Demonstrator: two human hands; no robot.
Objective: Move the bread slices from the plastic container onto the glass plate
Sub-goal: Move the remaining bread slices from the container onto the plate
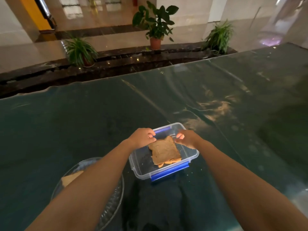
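Bread (164, 151), one brown slice, hangs tilted over the clear plastic container (193, 155), pinched at its far corners by the left hand (141, 137) and the right hand (187, 139), each grip closed on an edge. More slices lie under it in the container, and another (71, 178) rests on the glass plate (115, 197), near left on the counter (83, 117).

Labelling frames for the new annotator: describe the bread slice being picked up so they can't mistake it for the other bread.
On the dark green table, find the clear plastic container with blue clips. The bread slice sits tilted above it, pinched at its far corners by the left hand and right hand. Unlike the piece on the glass plate, it is in full view.
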